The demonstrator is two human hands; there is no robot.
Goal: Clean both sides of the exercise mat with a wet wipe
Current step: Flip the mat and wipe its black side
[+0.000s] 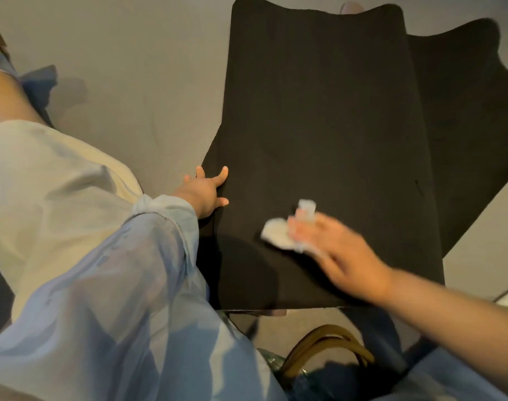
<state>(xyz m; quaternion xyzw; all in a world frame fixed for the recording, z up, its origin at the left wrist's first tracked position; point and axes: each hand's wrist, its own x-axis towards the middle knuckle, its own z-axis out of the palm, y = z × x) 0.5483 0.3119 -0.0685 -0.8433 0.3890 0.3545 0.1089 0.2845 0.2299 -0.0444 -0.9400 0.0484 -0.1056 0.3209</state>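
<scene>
Right hand (339, 250), fingers flat, presses wet wipe (279, 231) on exercise mat (319, 125); left hand (205, 191), fingers spread, steadies its edge. Mat looks light, floppy; best lifted by an edge.

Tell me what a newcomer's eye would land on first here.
The black exercise mat fills the middle, lying on the grey floor. Near its close end, the blurred right hand presses a white wet wipe onto it. The left hand rests spread on the mat's left edge.
</scene>
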